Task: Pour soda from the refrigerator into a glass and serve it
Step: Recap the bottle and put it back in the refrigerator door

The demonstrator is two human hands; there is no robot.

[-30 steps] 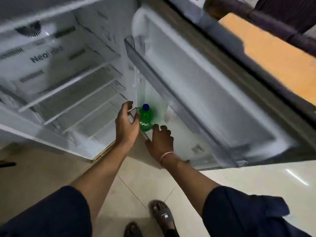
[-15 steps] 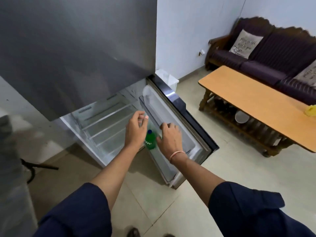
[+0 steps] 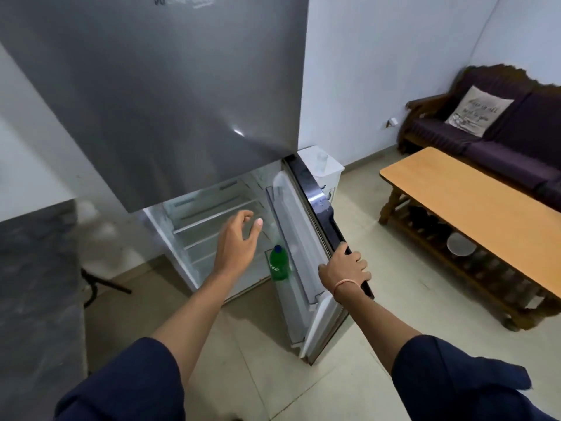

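Note:
A green soda bottle (image 3: 278, 264) with a blue cap stands upright in the lower shelf of the refrigerator's open lower door (image 3: 306, 226). My left hand (image 3: 238, 241) hovers open in front of the fridge compartment, up and left of the bottle, touching nothing. My right hand (image 3: 346, 267) grips the dark outer edge of the open door. The grey upper fridge door (image 3: 170, 95) is shut. No glass can be made out.
Inside the fridge, bare white shelves (image 3: 212, 217). A wooden coffee table (image 3: 473, 214) stands to the right, a white round object (image 3: 460, 244) on its lower rack. Behind it, a dark sofa (image 3: 501, 132) with a cushion (image 3: 478, 110). A grey counter (image 3: 33, 284) is at left.
My view rose and pulled back from the fridge. Both hands left the bottle: the left lifted away open, the right moved to the door's outer edge and gripped it. The bottle stayed in the door shelf.

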